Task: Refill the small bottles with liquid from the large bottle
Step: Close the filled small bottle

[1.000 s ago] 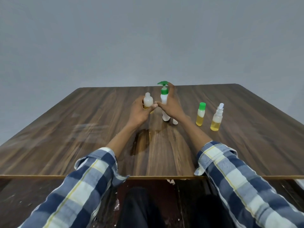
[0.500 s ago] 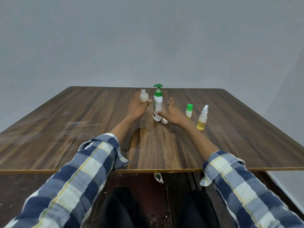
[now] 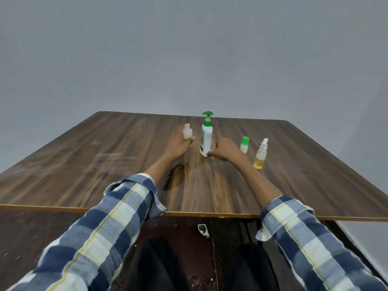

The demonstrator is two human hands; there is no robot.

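Note:
A large white pump bottle (image 3: 206, 139) with a green pump head stands upright in the middle of the wooden table (image 3: 100, 164). To its left, my left hand (image 3: 178, 146) grips a small uncapped translucent bottle (image 3: 187, 132), held upright. My right hand (image 3: 225, 149) is low at the right of the large bottle's base. Its curled fingers pinch a small white cap (image 3: 210, 153) there on the tabletop.
A small bottle with a green cap (image 3: 244, 145) and a small spray bottle (image 3: 260, 156) holding yellow liquid stand to the right of my right hand. A wet-looking patch (image 3: 178, 175) lies on the table near my left forearm. The table's front edge is close to my lap.
My right hand came off the large bottle's pump, dropped to the table by its base, and closed its fingers on the white cap. My left hand still holds the small bottle.

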